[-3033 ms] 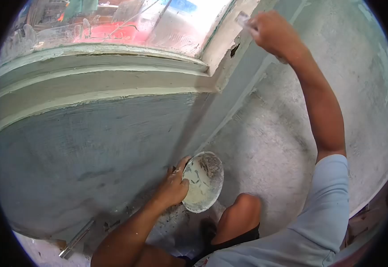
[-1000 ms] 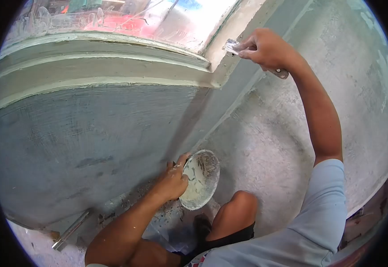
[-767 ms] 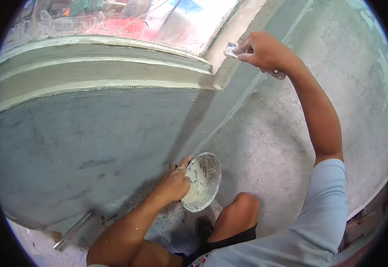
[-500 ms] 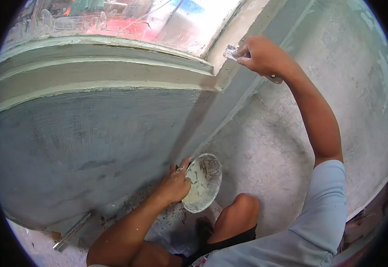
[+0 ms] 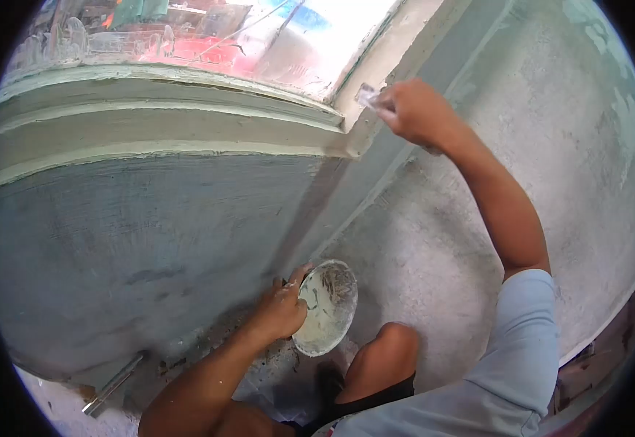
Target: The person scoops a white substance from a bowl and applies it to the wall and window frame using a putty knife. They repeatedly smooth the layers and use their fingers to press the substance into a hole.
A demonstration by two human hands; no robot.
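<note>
My right hand is raised and grips a putty knife, whose blade touches the corner of the window frame where the sill meets the jamb. My left hand holds a round bowl smeared with pale putty by its rim, low near the base of the wall. My bent knee is just below the bowl.
A grey-green plastered wall fills the left. A stepped sill moulding runs under the window glass. Rough concrete wall lies to the right. A metal strip lies on the floor at lower left.
My right hand has come down along the window jamb with the putty knife, from high up to the sill corner. The bowl in my left hand has barely moved.
</note>
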